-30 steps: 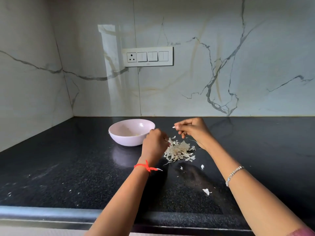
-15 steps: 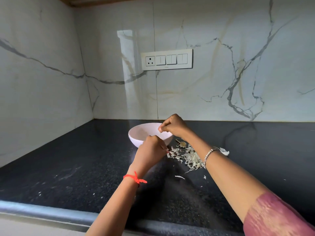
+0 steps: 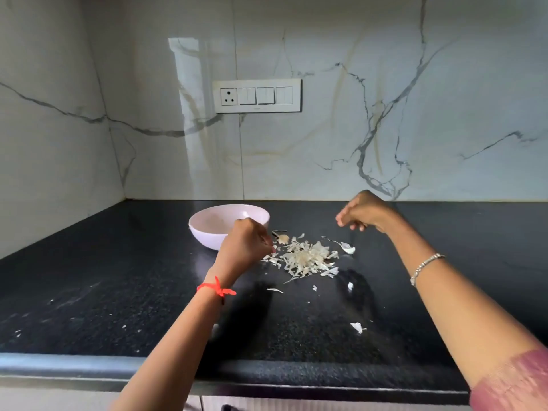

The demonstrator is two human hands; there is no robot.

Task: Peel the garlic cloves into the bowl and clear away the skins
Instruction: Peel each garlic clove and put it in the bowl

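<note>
Papery skins [image 3: 305, 258] heap on the speckled black bench [image 3: 118, 292] beside a round bowl [image 3: 204, 232]; left hand [image 3: 246, 247] and right hand [image 3: 366, 213] curl, contents unclear.

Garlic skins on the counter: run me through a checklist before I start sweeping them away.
1. Bowl out of the heap: ok, it stands to the left of the skin pile.
2. Skins gathered in one place: not ok, stray bits lie nearer the front edge of the counter.
3. Left hand free: cannot tell, its curled fingers hide what they may hold.
4. Right hand free: cannot tell, it is raised above the counter and blurred.
5. All cloves peeled and in the bowl: cannot tell, no clove can be made out inside it.
</note>
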